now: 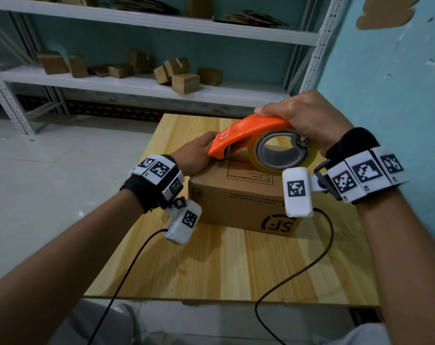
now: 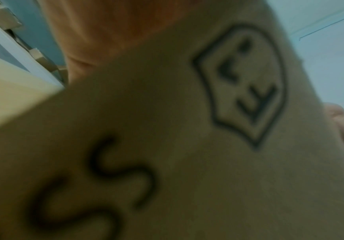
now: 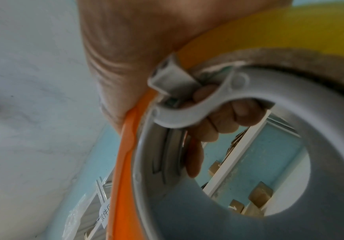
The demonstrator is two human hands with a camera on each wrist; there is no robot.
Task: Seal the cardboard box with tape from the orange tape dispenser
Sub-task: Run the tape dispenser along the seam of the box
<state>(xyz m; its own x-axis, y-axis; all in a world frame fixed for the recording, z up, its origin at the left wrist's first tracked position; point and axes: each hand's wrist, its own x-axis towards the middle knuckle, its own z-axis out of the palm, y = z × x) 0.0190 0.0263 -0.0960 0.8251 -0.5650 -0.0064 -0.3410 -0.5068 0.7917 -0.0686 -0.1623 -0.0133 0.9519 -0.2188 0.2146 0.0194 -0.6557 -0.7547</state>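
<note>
right hand (image 1: 303, 120): wrapped over the top of the orange tape dispenser (image 1: 246, 133), thumb out along the orange cover; in the right wrist view its fingers (image 3: 226, 123) curl in through the grey hub, so it's a firm, closed grip on the tool.
orange tape dispenser: held up over the cardboard box (image 1: 239, 192), nose tipped down toward the left end of the box top; whether the nose actually touches the cardboard, can't tell, it's right there at the surface.
tape roll (image 1: 283, 155): yellowish roll on a grey core, sitting in the dispenser, hanging low just above the box top near the right side.
left hand (image 1: 199, 153): laid on the far left part of the box top, fingers reaching forward under the dispenser's nose; fingertips are hidden behind the orange cover, so how they lie there i can't tell.
cardboard box: sits on the wooden table (image 1: 236, 270), toward the back half, top flaps down, black logo and print on the near side; the left wrist view is filled with that blurry printed cardboard (image 2: 187, 146).
shelving (image 1: 141, 83): white metal racks behind the table, small cardboard boxes (image 1: 185, 82) scattered on the shelf.
wall (image 1: 386, 70): pale blue, close on the right.
</note>
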